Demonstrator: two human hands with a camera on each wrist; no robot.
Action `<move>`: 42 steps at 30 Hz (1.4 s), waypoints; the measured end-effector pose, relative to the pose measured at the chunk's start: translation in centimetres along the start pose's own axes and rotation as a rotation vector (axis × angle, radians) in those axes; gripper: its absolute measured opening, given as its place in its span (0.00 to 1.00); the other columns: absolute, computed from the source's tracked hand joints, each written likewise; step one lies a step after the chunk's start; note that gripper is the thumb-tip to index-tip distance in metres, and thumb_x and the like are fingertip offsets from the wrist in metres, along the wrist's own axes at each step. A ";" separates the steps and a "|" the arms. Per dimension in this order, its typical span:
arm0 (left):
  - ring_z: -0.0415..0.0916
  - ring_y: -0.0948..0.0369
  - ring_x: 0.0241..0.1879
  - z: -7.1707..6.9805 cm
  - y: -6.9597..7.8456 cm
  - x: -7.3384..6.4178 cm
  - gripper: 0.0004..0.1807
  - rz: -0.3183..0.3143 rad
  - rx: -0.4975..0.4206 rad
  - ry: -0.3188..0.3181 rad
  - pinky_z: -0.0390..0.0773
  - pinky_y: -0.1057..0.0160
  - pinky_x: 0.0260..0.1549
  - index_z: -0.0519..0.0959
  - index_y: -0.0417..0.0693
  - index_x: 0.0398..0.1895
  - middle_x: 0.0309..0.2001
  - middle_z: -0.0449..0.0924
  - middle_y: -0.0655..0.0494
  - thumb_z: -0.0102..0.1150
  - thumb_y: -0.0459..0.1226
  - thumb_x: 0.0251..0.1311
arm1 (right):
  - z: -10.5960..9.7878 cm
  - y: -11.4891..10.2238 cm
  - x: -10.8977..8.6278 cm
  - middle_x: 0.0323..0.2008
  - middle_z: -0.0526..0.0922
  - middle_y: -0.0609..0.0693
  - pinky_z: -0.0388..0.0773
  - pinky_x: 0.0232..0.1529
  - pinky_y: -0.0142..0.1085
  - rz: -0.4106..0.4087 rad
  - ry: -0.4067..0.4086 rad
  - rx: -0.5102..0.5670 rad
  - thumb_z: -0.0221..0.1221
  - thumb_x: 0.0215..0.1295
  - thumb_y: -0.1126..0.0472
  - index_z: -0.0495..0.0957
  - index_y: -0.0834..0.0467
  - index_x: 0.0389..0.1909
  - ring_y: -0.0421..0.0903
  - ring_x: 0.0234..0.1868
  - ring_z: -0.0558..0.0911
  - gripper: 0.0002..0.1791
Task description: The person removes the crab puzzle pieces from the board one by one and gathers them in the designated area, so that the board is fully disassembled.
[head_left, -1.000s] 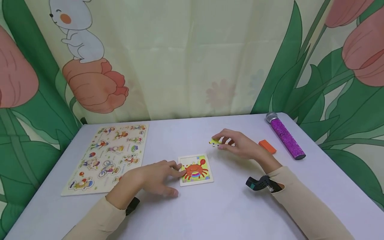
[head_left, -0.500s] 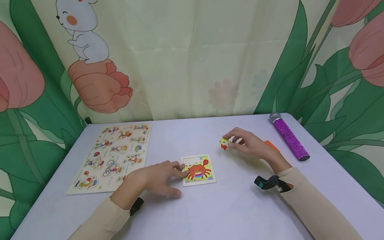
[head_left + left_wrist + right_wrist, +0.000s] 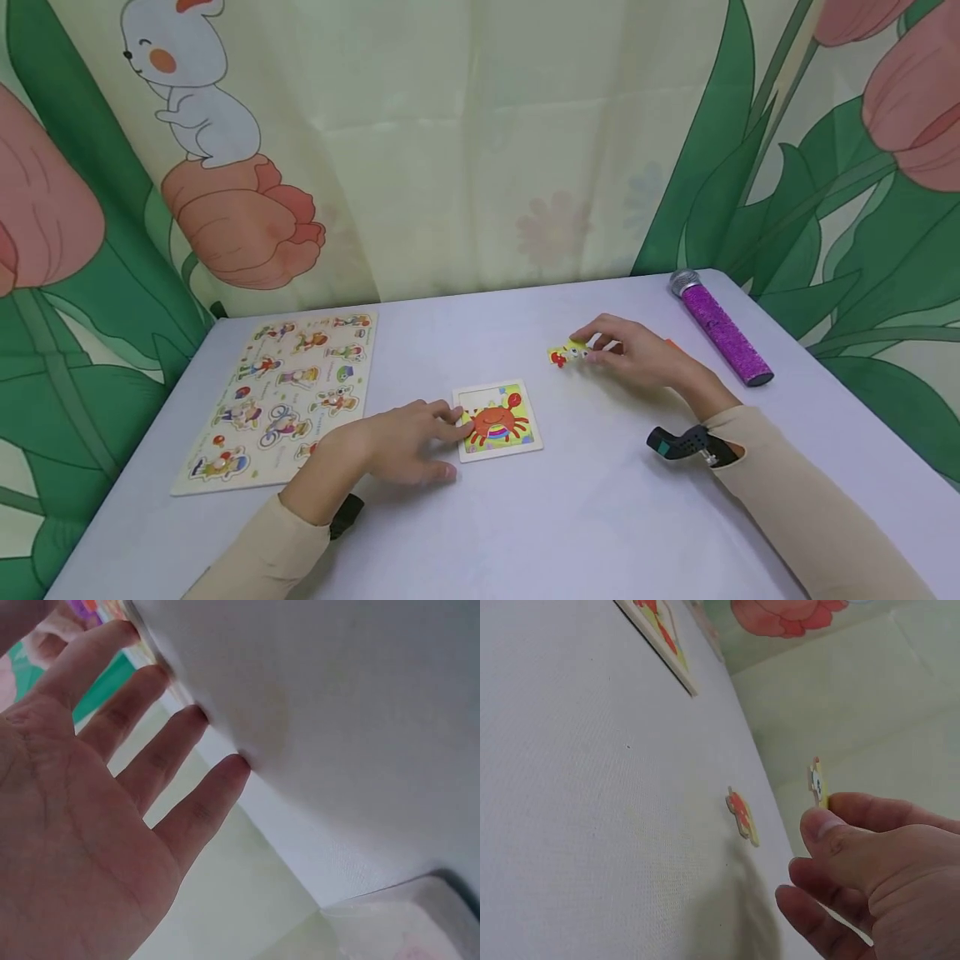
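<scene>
In the head view my right hand (image 3: 633,357) pinches a small yellow puzzle piece (image 3: 817,784) with a white eye between thumb and index finger, raised over the table. Below it, to the left, a red-and-yellow puzzle piece (image 3: 740,816) lies on the white tabletop. A small square puzzle tray (image 3: 517,452) with a red crab picture (image 3: 497,423) sits mid-table; its upper-left part is a pale gap. My left hand (image 3: 408,443) rests beside it, fingers extended, index fingertip over the tray's left edge.
A large picture puzzle board (image 3: 251,429) lies at the left, partly under my left forearm. At the right is a glittery purple microphone (image 3: 723,333). An orange block (image 3: 672,342) shows barely behind my right hand. A printed curtain (image 3: 450,167) hangs behind the table.
My right hand has shifted right with the pinched piece, and the red-and-yellow piece now shows to its left. The orange block has become mostly hidden. My left hand stays at the tray.
</scene>
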State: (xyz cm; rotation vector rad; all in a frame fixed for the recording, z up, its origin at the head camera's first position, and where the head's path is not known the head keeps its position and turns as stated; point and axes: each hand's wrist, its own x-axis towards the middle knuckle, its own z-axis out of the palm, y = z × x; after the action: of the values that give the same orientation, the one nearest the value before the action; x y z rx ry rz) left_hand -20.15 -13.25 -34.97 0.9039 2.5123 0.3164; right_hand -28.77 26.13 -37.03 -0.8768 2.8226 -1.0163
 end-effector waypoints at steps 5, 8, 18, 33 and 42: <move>0.60 0.51 0.74 0.2 -0.2 0.1 0.37 0.001 -0.010 0.001 0.64 0.48 0.71 0.71 0.65 0.75 0.76 0.63 0.58 0.67 0.56 0.62 | 0.3 0.7 0.1 0.56 0.82 0.49 0.82 0.56 0.43 0.006 -0.009 0.009 0.65 0.70 0.65 0.80 0.52 0.60 0.49 0.53 0.83 0.19; 0.62 0.52 0.73 0.2 -0.3 0.2 0.37 0.004 -0.005 0.005 0.65 0.48 0.71 0.71 0.66 0.74 0.75 0.64 0.58 0.68 0.57 0.61 | 0.3 0.9 0.3 0.56 0.82 0.49 0.82 0.56 0.43 0.002 -0.008 0.002 0.65 0.70 0.65 0.80 0.52 0.60 0.49 0.53 0.83 0.19; 0.63 0.53 0.71 0.0 -0.4 0.2 0.38 0.027 0.016 0.007 0.65 0.49 0.71 0.70 0.63 0.75 0.76 0.64 0.57 0.68 0.56 0.62 | 0.4 1.0 0.6 0.53 0.83 0.51 0.82 0.53 0.47 -0.011 0.003 -0.040 0.65 0.69 0.67 0.81 0.56 0.59 0.50 0.50 0.83 0.18; 0.63 0.53 0.70 0.4 -0.3 0.2 0.38 0.018 0.001 0.020 0.66 0.49 0.70 0.71 0.64 0.74 0.75 0.65 0.58 0.69 0.56 0.60 | 0.0 1.5 0.8 0.49 0.82 0.51 0.78 0.54 0.49 0.098 -0.051 -0.116 0.63 0.71 0.66 0.81 0.56 0.60 0.49 0.48 0.80 0.18; 0.62 0.53 0.71 0.4 -0.2 0.2 0.38 0.006 0.006 0.013 0.66 0.49 0.70 0.71 0.65 0.75 0.75 0.64 0.59 0.69 0.56 0.60 | -0.1 1.6 0.7 0.47 0.81 0.50 0.78 0.51 0.46 0.106 -0.065 -0.117 0.64 0.71 0.64 0.80 0.57 0.60 0.48 0.46 0.79 0.18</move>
State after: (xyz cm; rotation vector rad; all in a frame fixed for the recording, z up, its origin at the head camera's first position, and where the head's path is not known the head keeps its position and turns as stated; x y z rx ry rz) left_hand -20.21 -13.28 -35.41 0.9149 2.5246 0.3175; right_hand -30.18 26.86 -37.85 -0.7449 2.8634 -0.8024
